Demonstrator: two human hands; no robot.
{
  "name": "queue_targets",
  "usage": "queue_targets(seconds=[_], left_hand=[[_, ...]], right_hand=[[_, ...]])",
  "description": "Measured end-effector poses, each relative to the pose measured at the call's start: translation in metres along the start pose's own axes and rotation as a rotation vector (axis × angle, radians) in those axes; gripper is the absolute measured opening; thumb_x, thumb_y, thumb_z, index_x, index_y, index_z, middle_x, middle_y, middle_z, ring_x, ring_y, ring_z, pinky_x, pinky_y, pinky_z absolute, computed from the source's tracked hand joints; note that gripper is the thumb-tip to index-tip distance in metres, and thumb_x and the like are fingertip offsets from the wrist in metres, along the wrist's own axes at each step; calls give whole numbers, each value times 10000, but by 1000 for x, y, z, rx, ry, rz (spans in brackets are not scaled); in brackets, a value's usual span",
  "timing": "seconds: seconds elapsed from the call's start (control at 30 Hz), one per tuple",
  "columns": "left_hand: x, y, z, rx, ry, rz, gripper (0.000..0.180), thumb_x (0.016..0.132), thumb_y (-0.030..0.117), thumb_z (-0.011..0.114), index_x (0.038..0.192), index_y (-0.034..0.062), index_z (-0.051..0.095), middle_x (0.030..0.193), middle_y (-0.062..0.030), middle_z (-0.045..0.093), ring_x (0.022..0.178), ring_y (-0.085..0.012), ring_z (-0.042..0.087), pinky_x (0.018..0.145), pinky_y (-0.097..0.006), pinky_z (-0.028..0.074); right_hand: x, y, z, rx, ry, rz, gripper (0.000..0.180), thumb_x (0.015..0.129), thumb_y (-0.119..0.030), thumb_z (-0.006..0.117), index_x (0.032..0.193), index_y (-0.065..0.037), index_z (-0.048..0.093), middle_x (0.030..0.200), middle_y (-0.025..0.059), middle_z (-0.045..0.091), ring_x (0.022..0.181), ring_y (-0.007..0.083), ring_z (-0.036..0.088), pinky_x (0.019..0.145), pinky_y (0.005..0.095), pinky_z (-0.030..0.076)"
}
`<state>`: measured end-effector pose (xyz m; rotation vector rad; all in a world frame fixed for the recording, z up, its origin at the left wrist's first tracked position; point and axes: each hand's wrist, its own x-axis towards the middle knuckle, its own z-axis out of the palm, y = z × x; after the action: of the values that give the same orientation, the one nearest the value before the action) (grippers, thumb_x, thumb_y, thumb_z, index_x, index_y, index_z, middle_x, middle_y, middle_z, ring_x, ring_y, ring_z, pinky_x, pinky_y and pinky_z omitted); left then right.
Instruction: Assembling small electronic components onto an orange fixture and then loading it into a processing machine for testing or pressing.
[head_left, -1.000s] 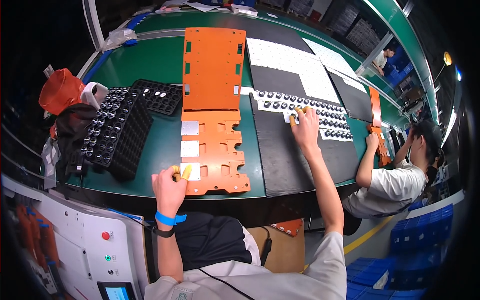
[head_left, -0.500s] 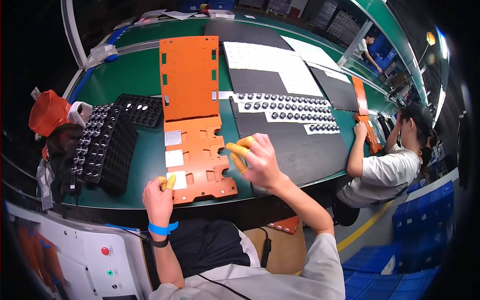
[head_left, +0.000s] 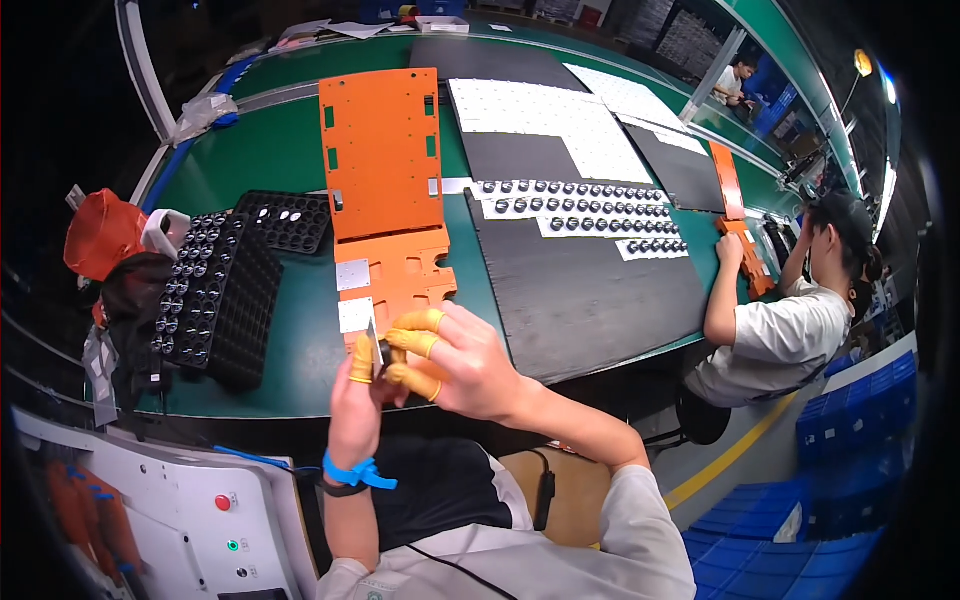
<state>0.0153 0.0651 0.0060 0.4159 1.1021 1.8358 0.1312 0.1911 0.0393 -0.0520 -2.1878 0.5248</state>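
Observation:
Between both hands, above the near end of the orange fixture (head_left: 410, 285), a thin white square plate (head_left: 374, 345) is tilted on edge. My left hand (head_left: 353, 420), in yellow finger cots and a blue wrist strap, pinches the plate. A small black round part (head_left: 386, 353) is against the plate's right side, partly hidden by fingers. My right hand (head_left: 475, 370), also in yellow finger cots, has its fingertips closed around that black part. Two white square plates (head_left: 352, 275) lie in the fixture's left side. Its orange lid (head_left: 380, 150) stands open beyond.
Rows of white plates with black round parts (head_left: 580, 207) lie on a black mat (head_left: 590, 310) at right, with white sheets (head_left: 550, 115) behind. Black trays of round parts (head_left: 225, 300) stack at left. A co-worker (head_left: 790, 320) sits at right by another orange fixture (head_left: 745, 260).
My left hand has lifted the nearest white plate off the fixture and tilted it up. My right hand has come left and down to meet it, with a black round part now visible.

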Motion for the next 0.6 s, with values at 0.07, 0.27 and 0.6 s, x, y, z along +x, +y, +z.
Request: queue_targets(seconds=[0.07,0.27,0.6], left_hand=[[1,-8,2,67,-33,24,417,1103,388,411,1141,29,620,895,-32,637,714,-127,582,638,-275,473],[12,-29,6,235,-122,101,409,1116,376,351,1232,56,577,985,-34,648,766,-113,583,675,-281,483],[18,16,-8,652,64,396,238,1027,182,597,1180,8,653,863,-9,634,723,-70,497,666,-242,445]], right_hand=[[0,4,0,57,37,47,336,738,-87,831,1037,-32,689,1023,107,679,847,287,633,711,360,533],[-7,11,-14,294,-72,318,324,796,-35,751,1111,-10,680,1041,132,654,936,273,649,810,350,535],[-7,128,-60,-340,53,439,249,820,-38,730,1064,-42,681,1035,148,652,923,333,674,784,397,556]])
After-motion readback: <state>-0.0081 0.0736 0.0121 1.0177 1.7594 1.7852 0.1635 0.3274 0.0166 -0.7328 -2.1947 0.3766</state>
